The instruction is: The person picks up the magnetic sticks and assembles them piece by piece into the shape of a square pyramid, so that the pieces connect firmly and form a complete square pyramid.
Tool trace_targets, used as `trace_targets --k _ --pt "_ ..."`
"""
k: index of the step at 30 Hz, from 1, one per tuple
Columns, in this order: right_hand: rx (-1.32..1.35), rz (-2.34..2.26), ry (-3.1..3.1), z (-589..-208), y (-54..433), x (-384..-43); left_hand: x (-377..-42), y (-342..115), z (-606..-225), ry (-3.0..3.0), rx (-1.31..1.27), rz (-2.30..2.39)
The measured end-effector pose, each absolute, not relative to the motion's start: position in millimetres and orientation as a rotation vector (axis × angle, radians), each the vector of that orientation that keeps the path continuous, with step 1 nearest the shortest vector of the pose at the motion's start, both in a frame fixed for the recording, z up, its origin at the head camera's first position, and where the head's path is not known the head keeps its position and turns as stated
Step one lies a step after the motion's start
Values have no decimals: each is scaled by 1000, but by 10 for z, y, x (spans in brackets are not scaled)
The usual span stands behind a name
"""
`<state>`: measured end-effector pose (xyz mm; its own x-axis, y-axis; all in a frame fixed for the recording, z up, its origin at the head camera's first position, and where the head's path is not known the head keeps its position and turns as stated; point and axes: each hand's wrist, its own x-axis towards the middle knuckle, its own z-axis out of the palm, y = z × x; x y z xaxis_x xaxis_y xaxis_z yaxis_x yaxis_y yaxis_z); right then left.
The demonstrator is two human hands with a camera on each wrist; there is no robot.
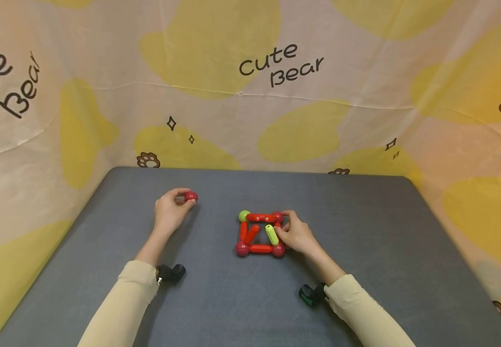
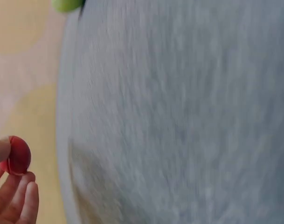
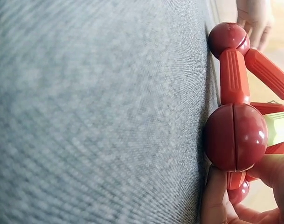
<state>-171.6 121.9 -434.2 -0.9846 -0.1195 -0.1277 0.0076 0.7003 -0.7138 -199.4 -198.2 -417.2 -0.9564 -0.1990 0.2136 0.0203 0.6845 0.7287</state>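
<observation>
In the head view my left hand [image 1: 170, 212] is raised over the table's left part and pinches a red ball [image 1: 191, 196] between thumb and fingers. That ball [image 2: 19, 155] also shows at the edge of the left wrist view. My right hand [image 1: 297, 233] grips the right side of a four-sided frame of toy rods and balls. A green ball [image 1: 244, 216] forms its far left corner; red balls [image 1: 242, 248] form the others. Red rods [image 1: 261, 248] link them. A red rod [image 1: 252, 234] and a yellow-green rod [image 1: 271, 235] slant up from the near corners. My fingers partly hide the right-hand rod.
The grey table [image 1: 216, 299] has rounded far corners and borders a printed cloth [image 1: 216, 111] at its back and sides. Dark wrist cameras [image 1: 172, 273] are strapped near both cuffs.
</observation>
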Motion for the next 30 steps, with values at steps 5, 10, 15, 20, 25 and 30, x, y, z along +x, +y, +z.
trace_targets --k 5,10,15,20,25,30 --pt "-100 -1142 2761 -4346 1227 -1717 -1933 -1771 -4100 -2590 -84 -1164" --pt "-97 -1136 2764 -4353 1232 -1718 -1859 -1556 -4048 -2597 -320 -1144" --pt "-100 -1138 2759 -4351 1232 -1714 -1793 -1347 -3975 -2586 -497 -1165" --pt "-102 -1142 2755 -4356 1230 -1716 -1733 -1173 -3907 -2581 -602 -1193" --pt "-93 -1153 2741 -4362 1224 -1723 -1694 -1028 -3878 -2586 -670 -1228" --pt "-80 -1151 2739 -4368 1218 -1730 -1680 -900 -3874 -2598 -727 -1254"
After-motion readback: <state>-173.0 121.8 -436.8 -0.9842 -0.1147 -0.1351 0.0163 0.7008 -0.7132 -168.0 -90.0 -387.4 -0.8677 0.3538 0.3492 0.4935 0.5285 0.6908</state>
